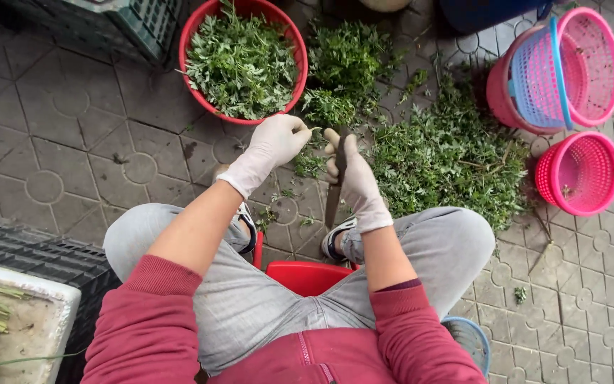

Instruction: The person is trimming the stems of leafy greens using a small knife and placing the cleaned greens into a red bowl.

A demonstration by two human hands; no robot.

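Observation:
Both my hands wear pale gloves. My left hand (273, 144) pinches a thin green stem (313, 130) just below the red basin (200, 96), which is heaped with cut green leaves. My right hand (357, 186) grips a dark, long-bladed knife (334, 198), its blade running down toward my shoes. The two hands are close together above the paved ground, between my knees. A loose heap of leafy greens (449, 153) lies to the right of my right hand, and a smaller bunch (346, 60) sits beyond it.
Two stacked pink and blue mesh baskets (559, 71) and a smaller pink basket (580, 173) stand at the right. A red stool (307, 276) is under me. At the lower left are a black crate (30, 256) and a white foam box (33, 320) with stems.

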